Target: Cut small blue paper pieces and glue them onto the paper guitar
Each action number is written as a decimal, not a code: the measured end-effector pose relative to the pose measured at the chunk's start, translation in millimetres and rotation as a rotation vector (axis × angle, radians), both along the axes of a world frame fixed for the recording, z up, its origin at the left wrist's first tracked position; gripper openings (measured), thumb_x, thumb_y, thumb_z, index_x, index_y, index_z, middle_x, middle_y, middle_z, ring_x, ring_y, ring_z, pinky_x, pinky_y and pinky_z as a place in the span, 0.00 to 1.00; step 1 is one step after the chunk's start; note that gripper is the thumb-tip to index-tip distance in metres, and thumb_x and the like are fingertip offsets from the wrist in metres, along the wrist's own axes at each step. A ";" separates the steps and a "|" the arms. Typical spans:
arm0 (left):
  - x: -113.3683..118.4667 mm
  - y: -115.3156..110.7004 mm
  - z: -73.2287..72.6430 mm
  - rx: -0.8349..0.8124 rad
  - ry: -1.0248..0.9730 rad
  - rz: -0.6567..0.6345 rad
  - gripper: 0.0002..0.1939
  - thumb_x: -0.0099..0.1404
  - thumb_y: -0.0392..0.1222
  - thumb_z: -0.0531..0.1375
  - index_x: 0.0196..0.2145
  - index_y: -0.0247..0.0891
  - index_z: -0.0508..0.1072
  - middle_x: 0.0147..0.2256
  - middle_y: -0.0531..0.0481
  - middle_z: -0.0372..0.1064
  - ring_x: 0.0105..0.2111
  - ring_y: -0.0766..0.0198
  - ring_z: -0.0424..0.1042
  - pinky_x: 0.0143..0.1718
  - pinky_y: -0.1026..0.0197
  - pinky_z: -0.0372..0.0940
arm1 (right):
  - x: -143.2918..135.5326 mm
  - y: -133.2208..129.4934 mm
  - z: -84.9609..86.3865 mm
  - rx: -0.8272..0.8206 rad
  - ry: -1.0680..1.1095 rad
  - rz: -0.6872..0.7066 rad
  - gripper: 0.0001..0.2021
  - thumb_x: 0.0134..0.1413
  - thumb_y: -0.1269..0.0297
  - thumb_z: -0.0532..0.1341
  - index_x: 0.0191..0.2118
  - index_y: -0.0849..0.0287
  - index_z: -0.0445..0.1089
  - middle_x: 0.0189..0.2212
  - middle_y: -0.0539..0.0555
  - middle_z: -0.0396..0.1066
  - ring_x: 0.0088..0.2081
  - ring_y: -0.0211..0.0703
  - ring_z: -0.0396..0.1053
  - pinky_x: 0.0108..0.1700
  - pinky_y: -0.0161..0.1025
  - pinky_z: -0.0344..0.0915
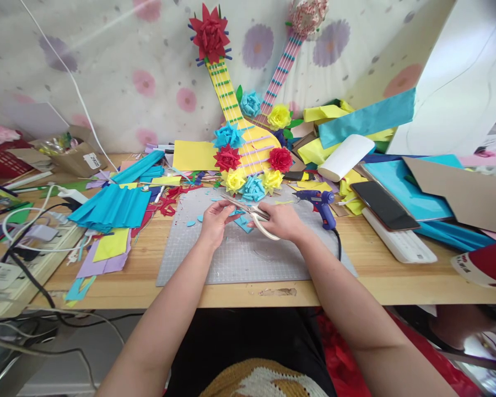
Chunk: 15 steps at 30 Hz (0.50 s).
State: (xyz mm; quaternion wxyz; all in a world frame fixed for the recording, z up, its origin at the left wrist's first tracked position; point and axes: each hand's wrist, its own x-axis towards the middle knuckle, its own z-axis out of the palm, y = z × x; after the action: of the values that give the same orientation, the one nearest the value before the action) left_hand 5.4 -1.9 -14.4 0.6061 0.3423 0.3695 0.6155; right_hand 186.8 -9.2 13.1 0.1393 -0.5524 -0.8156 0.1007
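Observation:
My right hand (278, 219) is closed round the pale handles of a pair of scissors (253, 209), whose blades point left toward my left hand (215, 221). The fingers of my left hand are pinched near the blade tips; what they hold is too small to make out. Both hands are above a grey cutting mat (248, 259). Blue paper pieces (243, 223) lie on the mat between and below the hands. Just beyond stands a yellow paper guitar (258, 144) decorated with red, blue and yellow paper flowers.
A blue glue gun (323, 205) rests right of my right hand, its cord running down the mat. Further right are a phone (385, 205), a white box and a red cup (485, 264). Blue crepe paper (114, 208), scraps and a power strip with cables lie left.

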 end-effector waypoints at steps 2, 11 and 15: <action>-0.2 -0.3 0.9 0.004 0.017 0.002 0.16 0.39 0.43 0.71 0.24 0.35 0.71 0.27 0.53 0.73 0.31 0.64 0.73 0.32 0.59 0.70 | 4.4 1.2 0.4 -0.016 0.022 0.013 0.23 0.48 0.38 0.55 0.30 0.57 0.66 0.23 0.51 0.69 0.26 0.39 0.62 0.28 0.34 0.46; 0.9 -0.8 1.0 0.053 0.135 0.005 0.17 0.37 0.44 0.71 0.23 0.35 0.72 0.31 0.52 0.71 0.30 0.66 0.71 0.32 0.60 0.71 | 11.3 4.7 -1.4 -0.069 -0.027 0.093 0.24 0.48 0.36 0.54 0.31 0.56 0.62 0.26 0.50 0.69 0.27 0.40 0.62 0.28 0.34 0.46; 0.7 -0.1 -0.8 0.058 0.164 -0.006 0.17 0.37 0.44 0.71 0.25 0.35 0.72 0.29 0.53 0.71 0.30 0.66 0.71 0.30 0.61 0.70 | 11.1 3.4 -0.6 -0.051 -0.033 0.077 0.25 0.47 0.35 0.54 0.30 0.56 0.62 0.25 0.50 0.69 0.26 0.39 0.61 0.27 0.34 0.46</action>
State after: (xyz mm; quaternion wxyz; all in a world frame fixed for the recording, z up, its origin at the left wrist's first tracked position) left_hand 6.0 -2.0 -15.2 0.5656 0.4099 0.3989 0.5941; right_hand 197.9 -5.8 12.5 0.1076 -0.5256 -0.8357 0.1175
